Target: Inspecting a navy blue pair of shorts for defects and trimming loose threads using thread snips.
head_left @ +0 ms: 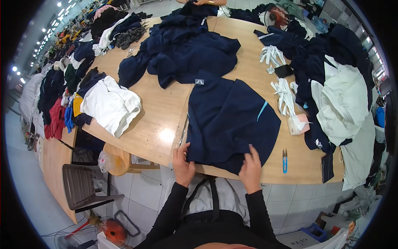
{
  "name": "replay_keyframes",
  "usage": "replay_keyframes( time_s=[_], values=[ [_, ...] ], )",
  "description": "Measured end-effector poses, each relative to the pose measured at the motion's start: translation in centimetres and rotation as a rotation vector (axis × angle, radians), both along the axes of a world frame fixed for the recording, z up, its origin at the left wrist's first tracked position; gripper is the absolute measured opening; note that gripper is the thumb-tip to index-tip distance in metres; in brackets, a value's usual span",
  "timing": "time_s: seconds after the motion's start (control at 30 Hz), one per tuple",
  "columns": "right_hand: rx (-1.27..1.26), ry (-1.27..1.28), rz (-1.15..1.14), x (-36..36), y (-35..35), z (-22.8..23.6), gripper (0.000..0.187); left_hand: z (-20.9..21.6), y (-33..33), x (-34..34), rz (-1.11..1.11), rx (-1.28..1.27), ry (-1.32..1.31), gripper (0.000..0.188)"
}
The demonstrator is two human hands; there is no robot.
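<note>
A navy blue garment (pixel 232 120) with a light blue stripe on its right side lies spread at the table's near edge. My left hand (pixel 183 167) holds its near left corner, fingers bent over the edge. At the near hem, to the right, my right hand (pixel 250 171) grips the cloth between thumb and fingers. Between the two hands the hem is slightly folded and hangs toward me. A small clear-grey sticker (pixel 200 81) sits at the garment's far edge. Blue-handled thread snips (pixel 285 161) lie to the right of my right hand.
More navy garments (pixel 186 50) are heaped beyond. A white garment (pixel 112 103) lies left. White strips (pixel 283 95), a black item (pixel 283 71) and a pinkish box (pixel 297 124) sit right, beside piled clothes (pixel 340 99). Another person's hands (pixel 203 2) show at the far edge.
</note>
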State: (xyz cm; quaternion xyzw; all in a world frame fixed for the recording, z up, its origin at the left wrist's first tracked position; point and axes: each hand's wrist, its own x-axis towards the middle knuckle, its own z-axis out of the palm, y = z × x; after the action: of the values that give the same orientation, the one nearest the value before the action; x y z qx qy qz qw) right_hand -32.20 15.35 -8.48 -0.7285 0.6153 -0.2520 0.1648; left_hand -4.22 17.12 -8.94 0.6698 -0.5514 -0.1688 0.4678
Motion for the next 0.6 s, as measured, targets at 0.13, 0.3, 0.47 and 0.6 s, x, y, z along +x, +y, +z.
replay_keyframes(
  time_s=[0.13,0.3,0.47,0.6],
  values=[
    [-0.229,-0.055,-0.235,-2.8,-0.5,4.9,0.053,6.0,-0.3,-0.2,-0.038,-0.288,-0.199,0.069],
    [-0.209,0.093,-0.332,-5.0,-0.2,1.1,0.046,2.1,-3.3,-0.1,-0.143,-0.119,-0.271,0.063],
    [-0.072,0.032,-0.335,-3.8,2.6,-0.6,0.045,-1.1,-0.6,-0.7,0.035,0.190,0.107,0.058],
    [0.116,-0.305,-0.385,-4.1,4.5,-0.8,0.051,-2.3,1.5,-1.7,0.041,0.259,0.349,0.051]
  ],
)
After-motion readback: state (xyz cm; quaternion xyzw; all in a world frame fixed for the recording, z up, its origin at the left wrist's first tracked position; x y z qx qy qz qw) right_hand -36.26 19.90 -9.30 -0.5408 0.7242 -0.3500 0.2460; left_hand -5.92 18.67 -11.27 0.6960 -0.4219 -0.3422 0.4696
